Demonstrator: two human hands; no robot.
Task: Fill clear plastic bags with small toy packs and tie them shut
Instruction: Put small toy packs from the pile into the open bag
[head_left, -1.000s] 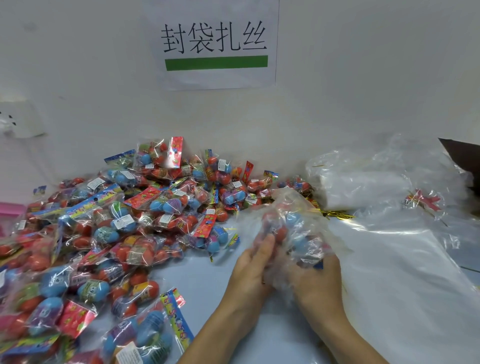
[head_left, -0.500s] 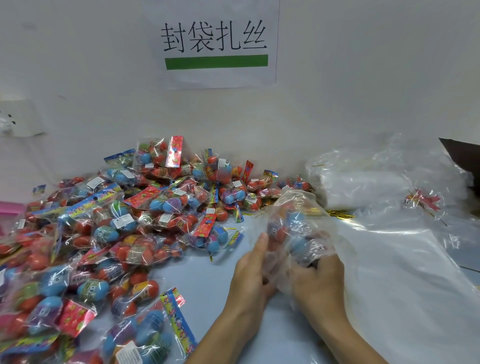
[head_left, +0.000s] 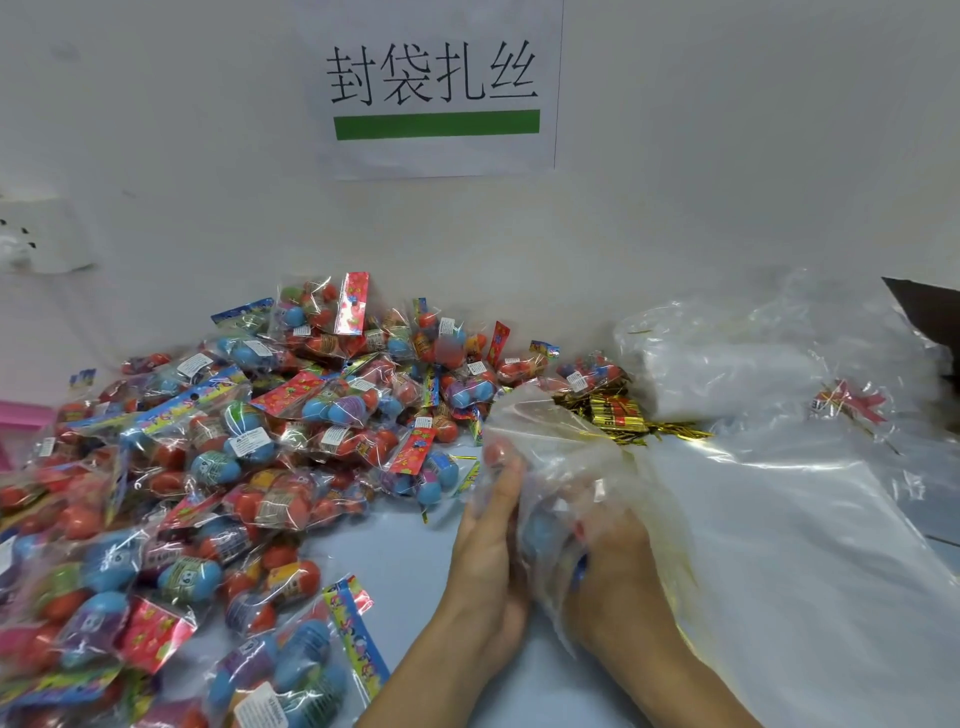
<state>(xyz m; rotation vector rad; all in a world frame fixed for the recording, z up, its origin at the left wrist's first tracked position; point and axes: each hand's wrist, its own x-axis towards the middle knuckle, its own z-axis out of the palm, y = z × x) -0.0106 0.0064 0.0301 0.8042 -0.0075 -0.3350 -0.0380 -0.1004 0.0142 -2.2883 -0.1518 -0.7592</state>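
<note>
Loose toy packs (head_left: 223, 467) are heaped at left on the table (head_left: 395, 561), against the wall. At centre, the clear bag (head_left: 566, 467) is held upright between both hands, with blue and red packs seen inside. The left hand (head_left: 488, 566) is laid flat against the bag's side, fingers straight. The right hand (head_left: 618, 577) is wrapped around the loaded bottom through the film. Gold twist ties (head_left: 618, 415) lie just behind. Judgement: contents should be settled downward and the slack neck gathered before 1 tie is fetched.
</note>
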